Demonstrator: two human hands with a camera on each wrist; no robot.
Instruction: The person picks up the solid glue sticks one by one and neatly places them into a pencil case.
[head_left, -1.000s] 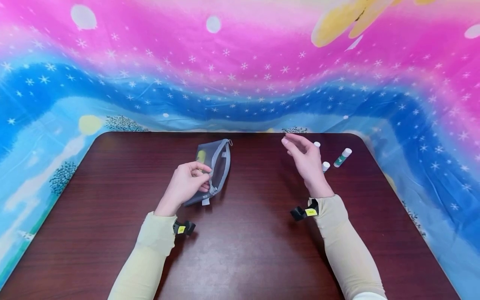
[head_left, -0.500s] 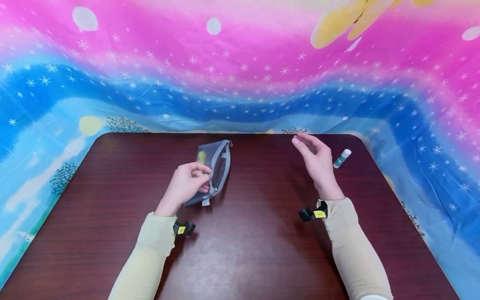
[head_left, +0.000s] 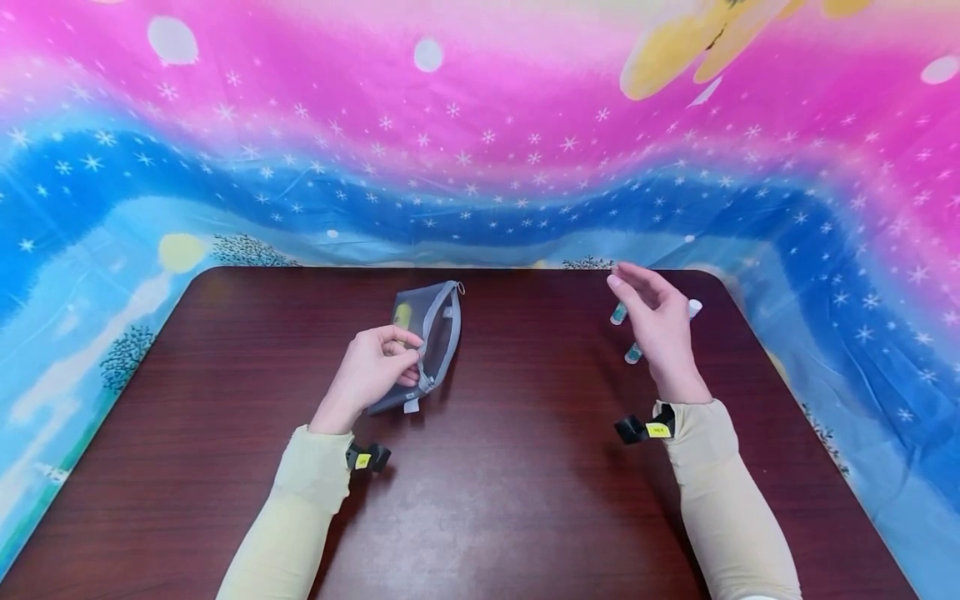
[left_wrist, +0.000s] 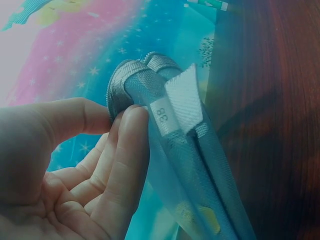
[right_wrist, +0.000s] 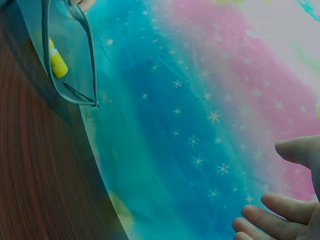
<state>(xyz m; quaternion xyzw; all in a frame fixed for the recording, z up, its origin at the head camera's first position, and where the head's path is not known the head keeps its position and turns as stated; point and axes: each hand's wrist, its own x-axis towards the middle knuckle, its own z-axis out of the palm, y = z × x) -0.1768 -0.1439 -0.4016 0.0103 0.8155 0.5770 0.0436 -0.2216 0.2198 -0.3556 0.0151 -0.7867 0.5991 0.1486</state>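
Grey pouch (head_left: 441,337): pinched w/ L hand (head_left: 371,360), desk's (head_left: 480,500) 11 o'clock; held R hand (head_left: 660,329) relaxed nr tubes (head_left: 633,353), 2 o'clock.

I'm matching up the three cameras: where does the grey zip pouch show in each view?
Head: the grey zip pouch sits just left of centre, pinched by the left hand.
Left wrist: the pouch runs from the centre down to the bottom edge.
Right wrist: upper left corner.
Shared landmark: the yellow item in the pouch.
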